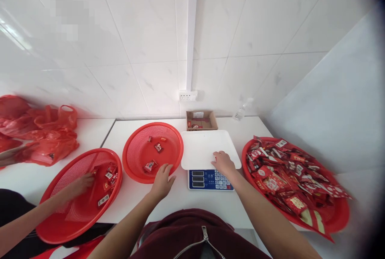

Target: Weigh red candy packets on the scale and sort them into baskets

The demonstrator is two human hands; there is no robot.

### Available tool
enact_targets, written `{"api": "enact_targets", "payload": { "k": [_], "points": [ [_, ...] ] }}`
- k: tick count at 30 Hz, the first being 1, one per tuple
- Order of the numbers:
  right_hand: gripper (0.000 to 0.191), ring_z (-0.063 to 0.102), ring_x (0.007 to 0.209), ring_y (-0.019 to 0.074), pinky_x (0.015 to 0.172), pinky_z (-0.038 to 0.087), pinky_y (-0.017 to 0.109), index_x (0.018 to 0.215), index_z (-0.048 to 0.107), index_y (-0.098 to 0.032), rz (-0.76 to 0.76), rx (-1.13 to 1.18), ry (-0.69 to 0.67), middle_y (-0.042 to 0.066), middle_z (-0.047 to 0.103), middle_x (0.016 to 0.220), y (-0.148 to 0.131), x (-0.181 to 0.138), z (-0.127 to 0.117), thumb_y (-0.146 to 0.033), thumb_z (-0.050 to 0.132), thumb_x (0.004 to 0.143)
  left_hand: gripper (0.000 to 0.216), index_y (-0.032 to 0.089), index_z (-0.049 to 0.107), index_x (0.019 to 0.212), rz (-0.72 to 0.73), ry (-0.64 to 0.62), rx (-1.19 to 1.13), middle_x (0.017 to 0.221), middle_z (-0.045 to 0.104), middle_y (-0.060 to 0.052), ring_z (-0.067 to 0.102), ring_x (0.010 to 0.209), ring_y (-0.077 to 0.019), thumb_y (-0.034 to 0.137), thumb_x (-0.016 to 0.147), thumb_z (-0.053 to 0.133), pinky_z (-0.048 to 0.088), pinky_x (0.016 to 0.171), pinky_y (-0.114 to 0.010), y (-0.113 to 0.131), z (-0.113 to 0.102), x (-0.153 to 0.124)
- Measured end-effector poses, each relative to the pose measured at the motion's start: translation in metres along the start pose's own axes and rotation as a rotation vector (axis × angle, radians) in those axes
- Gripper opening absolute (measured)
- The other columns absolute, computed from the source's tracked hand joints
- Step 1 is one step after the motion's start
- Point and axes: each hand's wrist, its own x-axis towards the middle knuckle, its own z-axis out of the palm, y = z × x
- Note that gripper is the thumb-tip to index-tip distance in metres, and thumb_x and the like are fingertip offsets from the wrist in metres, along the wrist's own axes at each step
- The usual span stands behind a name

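White marble-look tiled wall (144, 30), vertical cable duct (191, 30), socket (188, 96), white table (210, 204), bright even light

Bare left hand (162, 180) and right hand (224, 162), maroon top (180, 233) with silver zip (205, 235).

Left hand (162, 180) stretched forward, palm down, right hand (223, 162) flat, fingers spread

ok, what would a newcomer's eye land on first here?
The heap of red packets in the red basket at the right end of the table. Mid-table, the right hand lies flat on the scale's white tray and the left hand touches the rim of a nearly empty red basket. Far left, a co-worker's hand is inside a third basket.
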Motion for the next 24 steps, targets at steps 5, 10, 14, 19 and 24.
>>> {"api": "enact_targets", "payload": {
  "k": [5,10,14,19,24],
  "points": [
    [0.025,0.059,0.094,0.0245,0.08,0.045,0.035,0.095,0.065,-0.015,0.03,0.237,0.069,0.014,0.059,0.104,0.005,0.002,0.011,-0.009,0.051,0.075,0.04,0.017,0.051,0.123,-0.019,-0.065,0.049,0.128,0.053,-0.014,0.045,0.123,-0.0288,0.032,0.086,0.049,0.034,0.104,-0.047,-0.009,0.001,-0.002],
    [0.022,0.065,0.078,0.0185,0.076,0.05,0.033,0.097,0.065,-0.017,-0.009,0.471,0.003,0.008,0.067,0.093,-0.033,0.007,0.002,-0.018,0.05,0.082,0.039,0.018,0.052,0.122,0.003,-0.061,0.012,0.126,0.055,-0.012,0.047,0.121,-0.0265,0.033,0.087,0.047,0.036,0.104,-0.043,-0.009,0.0,-0.003],
    [0.044,0.061,0.103,0.0183,0.085,0.051,0.033,0.125,0.052,-0.022,-0.279,0.971,-0.1,0.01,0.056,0.129,-0.085,-0.007,-0.023,-0.038,0.053,0.084,0.039,0.017,0.05,0.125,0.025,-0.034,-0.012,0.13,0.051,-0.014,0.044,0.125,-0.0251,0.032,0.089,0.044,0.034,0.106,-0.042,-0.015,-0.002,0.007],
    [0.041,0.06,0.105,0.0202,0.091,0.048,0.037,0.121,0.056,-0.023,-0.419,0.783,-0.073,0.008,0.059,0.124,-0.095,-0.035,-0.049,-0.037,0.054,0.083,0.046,0.013,0.044,0.132,-0.013,-0.052,0.137,0.143,0.038,-0.017,0.032,0.135,-0.0277,0.033,0.091,0.04,0.028,0.109,-0.043,-0.026,-0.006,0.05],
    [0.04,0.063,0.097,0.022,0.089,0.049,0.038,0.117,0.061,-0.026,-0.338,0.634,-0.216,0.007,0.065,0.116,-0.029,-0.074,-0.021,-0.033,0.053,0.079,0.055,0.011,0.032,0.141,-0.04,-0.176,0.369,0.153,0.021,-0.017,0.014,0.141,-0.0321,0.032,0.091,0.038,0.02,0.111,-0.047,-0.049,-0.006,0.113]
  ]
}}
